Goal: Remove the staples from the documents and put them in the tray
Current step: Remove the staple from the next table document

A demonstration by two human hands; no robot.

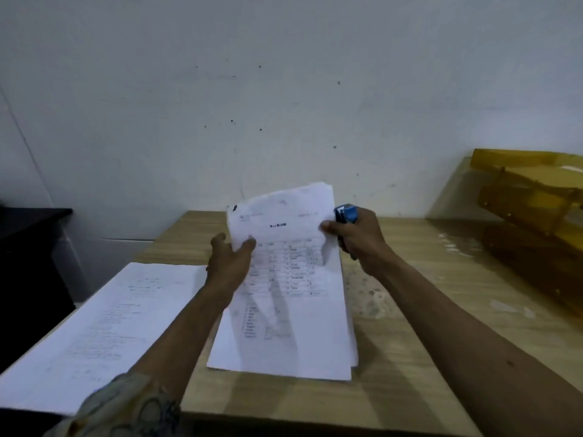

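Wooden worktop [441, 247], white wall behind. Left hand [228, 260] pinches document [299, 326] at centre, top lifted; right hand [356, 238] grips blue remover [346, 213], thumb on sheet. Amber tray [530, 197] at 3 o'clock, cut off. Print blurred.

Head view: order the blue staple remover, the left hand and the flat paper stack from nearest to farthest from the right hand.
1. Blue staple remover, gripped in the right hand.
2. Left hand, across the held document.
3. Paper stack, flat at far left.
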